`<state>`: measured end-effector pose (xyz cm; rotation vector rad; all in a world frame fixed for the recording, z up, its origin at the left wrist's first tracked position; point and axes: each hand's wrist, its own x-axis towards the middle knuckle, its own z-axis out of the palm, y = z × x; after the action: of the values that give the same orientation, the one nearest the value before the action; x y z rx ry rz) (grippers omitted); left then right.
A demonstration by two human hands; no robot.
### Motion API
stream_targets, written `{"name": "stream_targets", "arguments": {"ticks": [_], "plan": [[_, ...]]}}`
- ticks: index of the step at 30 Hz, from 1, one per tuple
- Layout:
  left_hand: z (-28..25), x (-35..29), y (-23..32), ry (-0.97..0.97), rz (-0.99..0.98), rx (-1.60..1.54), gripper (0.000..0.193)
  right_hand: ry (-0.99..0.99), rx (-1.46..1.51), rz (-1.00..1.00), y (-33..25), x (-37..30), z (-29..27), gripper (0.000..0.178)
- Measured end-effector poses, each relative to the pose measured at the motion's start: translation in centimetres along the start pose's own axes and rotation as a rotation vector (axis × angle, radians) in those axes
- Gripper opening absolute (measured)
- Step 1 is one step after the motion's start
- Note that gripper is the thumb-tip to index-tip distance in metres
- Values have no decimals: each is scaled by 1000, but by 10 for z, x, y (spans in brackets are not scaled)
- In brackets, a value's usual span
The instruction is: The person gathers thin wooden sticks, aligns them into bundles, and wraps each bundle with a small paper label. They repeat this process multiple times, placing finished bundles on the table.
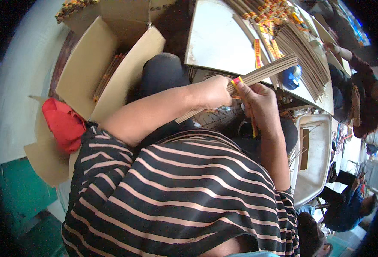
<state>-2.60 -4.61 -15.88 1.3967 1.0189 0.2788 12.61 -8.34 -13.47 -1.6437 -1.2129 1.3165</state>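
Left hand (216, 91) tight around brown sticks (271, 70), right hand (261, 103) in a pinch at their band (237, 80)

A white desk (212, 38) fills the upper middle of the frame; its surface is plain, and its left border looks brownish and worn. Along the left side of the frame stretches a large pale surface (30, 81), of which I cannot say whether it is wall or floor. At the lower left there is a green surface (24, 188), darker toward the bottom, and a greenish floor (343, 240) shows at the lower right. The light is bright and whitish at the right, while the space below the desk lies in shadow.
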Motion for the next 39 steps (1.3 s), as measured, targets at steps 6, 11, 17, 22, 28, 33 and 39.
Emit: {"name": "stream_targets", "arguments": {"ticks": [6,11,17,22,28,33,39], "plan": [[1,-14,6,-31,-76,34,29,46,-15,3,-3,-9,4,36],[6,-31,9,-42,94,7,42,2,75,3,-11,-26,5,29],[12,-38,2,-75,168,-114,57,-6,9,4,3,-28,-2,26],[15,-40,7,-59,171,-156,56,-69,99,-33,-5,-32,-5,26],[10,-39,8,-101,100,-191,57,-99,133,-54,-1,-30,-7,26],[8,-37,4,-120,34,-253,59,-112,160,-39,3,-28,-8,27],[6,-36,5,-151,-2,-332,57,-109,201,-54,5,-27,-7,26]]}}
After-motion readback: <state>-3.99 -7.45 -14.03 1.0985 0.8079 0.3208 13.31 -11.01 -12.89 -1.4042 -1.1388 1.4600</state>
